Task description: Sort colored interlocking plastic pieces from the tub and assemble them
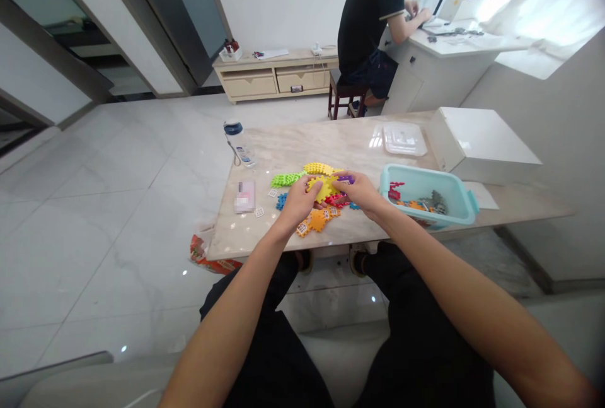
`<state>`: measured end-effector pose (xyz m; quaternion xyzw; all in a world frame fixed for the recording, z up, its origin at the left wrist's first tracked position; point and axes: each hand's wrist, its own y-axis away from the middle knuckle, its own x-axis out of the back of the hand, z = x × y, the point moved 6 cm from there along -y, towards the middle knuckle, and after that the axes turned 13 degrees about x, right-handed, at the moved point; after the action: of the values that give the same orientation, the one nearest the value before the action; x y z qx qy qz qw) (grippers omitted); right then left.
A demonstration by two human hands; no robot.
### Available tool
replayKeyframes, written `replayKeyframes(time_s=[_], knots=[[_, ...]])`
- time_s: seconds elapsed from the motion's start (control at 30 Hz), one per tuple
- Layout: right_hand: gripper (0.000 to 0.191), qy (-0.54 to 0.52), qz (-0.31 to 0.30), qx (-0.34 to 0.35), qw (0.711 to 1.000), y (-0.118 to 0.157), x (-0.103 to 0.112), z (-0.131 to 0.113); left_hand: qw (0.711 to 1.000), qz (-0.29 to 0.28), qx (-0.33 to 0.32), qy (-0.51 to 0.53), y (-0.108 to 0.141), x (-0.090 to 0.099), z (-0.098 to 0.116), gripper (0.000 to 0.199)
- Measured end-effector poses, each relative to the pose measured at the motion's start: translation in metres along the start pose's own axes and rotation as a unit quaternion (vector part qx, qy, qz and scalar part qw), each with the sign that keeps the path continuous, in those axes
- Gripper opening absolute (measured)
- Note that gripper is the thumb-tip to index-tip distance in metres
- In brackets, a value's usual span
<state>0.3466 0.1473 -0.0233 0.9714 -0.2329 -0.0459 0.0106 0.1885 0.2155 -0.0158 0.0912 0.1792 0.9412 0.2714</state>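
Note:
Both hands meet over the marble-look table (265, 231), holding one yellow gear-shaped piece (322, 188) between them. My left hand (302, 200) grips its left side with the thumb on top. On its right side are the thumb and fingers of my right hand (357, 188). Behind the hands lie a green row of pieces (286, 180) and a yellow row (319, 168). Purple and red pieces are partly hidden by the right hand. Blue pieces (282, 201) sit by the left hand, and orange pieces (317, 220) lie nearer the front edge.
A light-blue bin (425, 181) with loose pieces stands right, before a white box (486, 143). A clear lidded container (404, 139) lies behind it. At left are a bottle (240, 143) and a pink card or pack (244, 197). A seated person (368, 17) works beyond the table.

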Motion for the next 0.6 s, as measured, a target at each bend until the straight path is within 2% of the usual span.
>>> replayKeyframes(time_s=[0.17, 0.33, 0.47, 0.6], knots=[[0.018, 0.051, 0.037, 0.071, 0.996, -0.001, 0.018, -0.005, 1.000, 0.013, 0.017, 0.017, -0.003, -0.002, -0.002, 0.022], [0.021, 0.124, 0.056, 0.098, 0.986, -0.006, 0.036, -0.002, 0.999, 0.034, 0.015, 0.022, -0.005, -0.002, 0.000, 0.017], [0.036, 0.153, 0.072, 0.151, 0.974, -0.009, 0.047, -0.003, 0.998, 0.051, 0.027, 0.004, -0.005, -0.003, -0.001, 0.018], [0.048, 0.193, 0.056, 0.209, 0.957, -0.004, 0.044, -0.010, 0.998, 0.036, 0.042, 0.019, -0.006, -0.008, -0.007, 0.025]])
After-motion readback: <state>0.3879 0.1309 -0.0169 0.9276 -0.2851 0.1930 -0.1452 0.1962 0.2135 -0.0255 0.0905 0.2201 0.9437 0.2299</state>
